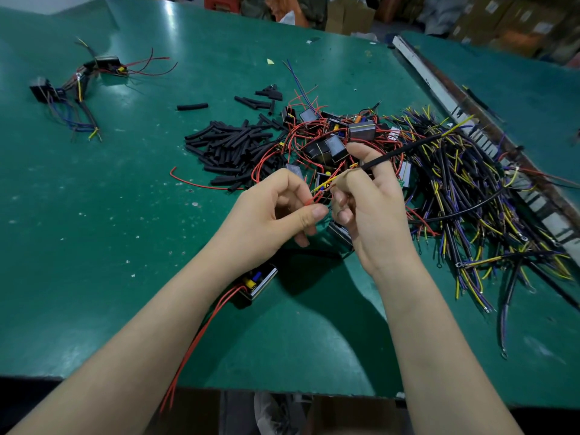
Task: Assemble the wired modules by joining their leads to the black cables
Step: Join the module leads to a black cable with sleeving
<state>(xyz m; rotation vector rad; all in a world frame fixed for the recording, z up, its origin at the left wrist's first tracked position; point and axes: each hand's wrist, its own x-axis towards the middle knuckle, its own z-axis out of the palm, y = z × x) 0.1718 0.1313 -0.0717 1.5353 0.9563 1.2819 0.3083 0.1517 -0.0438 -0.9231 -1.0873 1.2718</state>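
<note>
My left hand pinches a thin red lead between thumb and fingers. My right hand holds a black cable that slants up to the right and ends in a yellow wire tip. Its yellow lead meets the red lead between my two hands. A small black module with yellow and blue parts lies under my left forearm, its red leads trailing toward the table's near edge. Another module sits partly hidden under my right hand.
A heap of modules with red leads lies behind my hands. Black sleeve pieces are piled left of it. Black cables with yellow and blue wires spread at the right. Joined assemblies lie far left on the green table.
</note>
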